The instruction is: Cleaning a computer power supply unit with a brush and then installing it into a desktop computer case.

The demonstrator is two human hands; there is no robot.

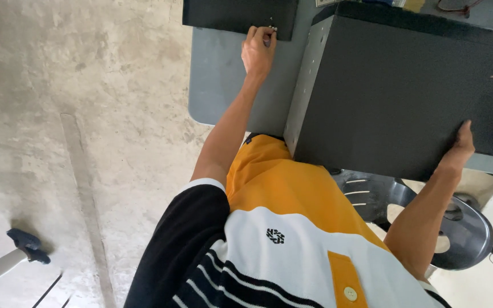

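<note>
The left hand [258,51] pinches small screws [272,28] with fingers together at the black panel's [235,14] edge — left of the computer case [395,91]. The right hand [460,149] lies flat, fingers spread, on the case's near side.

The left hand [258,51] reaches out toward twelve o'clock on a nearly straight arm, fingers curled in a loose pinch, knuckles up. The right hand [460,145] sits at about three o'clock, fingers flat and spread, wrist bent, forearm angled up from the elbow.
</note>
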